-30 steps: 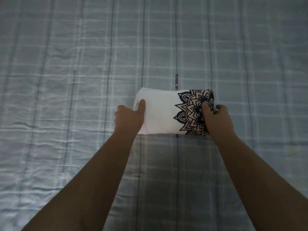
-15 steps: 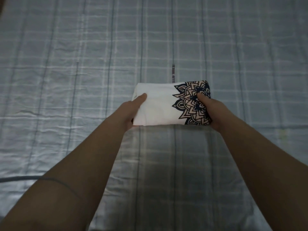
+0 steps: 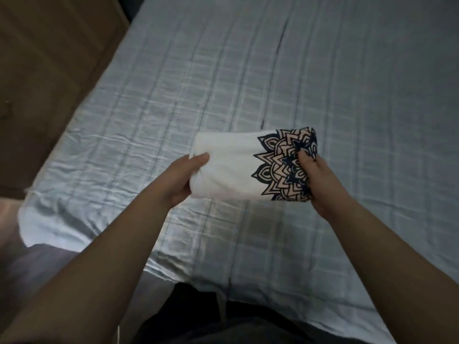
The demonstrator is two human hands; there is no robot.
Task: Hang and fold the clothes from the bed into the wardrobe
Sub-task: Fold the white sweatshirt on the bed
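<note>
Bedsheet (image 3: 323, 83), creased blue plaid, brown surface (image 3: 44, 70) along left edge

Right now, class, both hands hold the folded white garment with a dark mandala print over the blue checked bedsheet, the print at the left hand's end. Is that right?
One slip: the head view shows the dark mandala print at the end gripped by the right hand; the left hand grips the plain white end. Both do hold the folded white garment over the blue checked bedsheet.
</note>
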